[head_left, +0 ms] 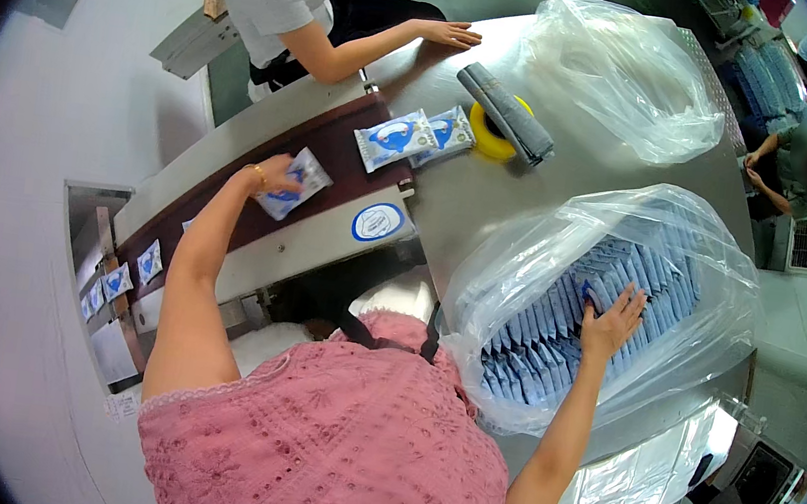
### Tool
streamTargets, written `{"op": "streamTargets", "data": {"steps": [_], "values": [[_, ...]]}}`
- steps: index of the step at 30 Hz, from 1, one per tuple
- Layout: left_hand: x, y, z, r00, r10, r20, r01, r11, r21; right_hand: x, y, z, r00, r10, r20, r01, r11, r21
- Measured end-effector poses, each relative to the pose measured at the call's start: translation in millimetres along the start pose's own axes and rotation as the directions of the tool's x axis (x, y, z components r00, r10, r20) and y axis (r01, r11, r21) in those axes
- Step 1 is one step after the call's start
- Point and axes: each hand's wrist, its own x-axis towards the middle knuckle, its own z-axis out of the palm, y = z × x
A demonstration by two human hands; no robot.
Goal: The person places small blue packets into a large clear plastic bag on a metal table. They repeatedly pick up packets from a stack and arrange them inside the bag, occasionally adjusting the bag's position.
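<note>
Packets: your left hand (272,175) grips packet (293,181) on belt (336,148); right hand (611,323) flat, open, on rows in bag (693,358); bag mostly full, two more packets (416,136) wait on belt.

Left hand (272,175) grips a blue-white packet (293,183) on the conveyor belt (336,148); right hand (611,323) presses stacked packets (576,324) inside the clear bag (702,279).

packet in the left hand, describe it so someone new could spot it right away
Start at the dark brown conveyor belt running diagonally left of the steel table. Midway along it, the left hand grips a small white-and-blue packet. Unlike the two packets lying loose further up the belt, this one is tilted and half covered by fingers.
</note>
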Motion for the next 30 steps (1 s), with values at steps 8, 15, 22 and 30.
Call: {"op": "streamTargets", "data": {"steps": [8,15,22,30], "values": [[120.5,143.0,-34.2,0.887,0.405,-0.221,-0.354,0.905,0.236,4.8,-5.8,0.6,1.0,-0.016,-0.005,0.017,0.999,0.03],[204.7,209.1,-23.3,0.965,0.212,0.157,-0.226,0.971,0.081,2.4,-3.5,3.7,1.0,0.004,-0.005,-0.004,0.999,0.053],[173.8,237.9,50.0,0.914,0.282,-0.292,-0.168,0.918,0.358,3.7,-8.1,-4.7,1.0,0.012,-0.008,-0.011,0.995,0.098],[74.2,278.5,116.1,0.709,0.685,-0.171,-0.512,0.666,0.543,-0.9,2.5,-13.9,1.0,-0.02,-0.014,0.023,0.974,0.225]]}}
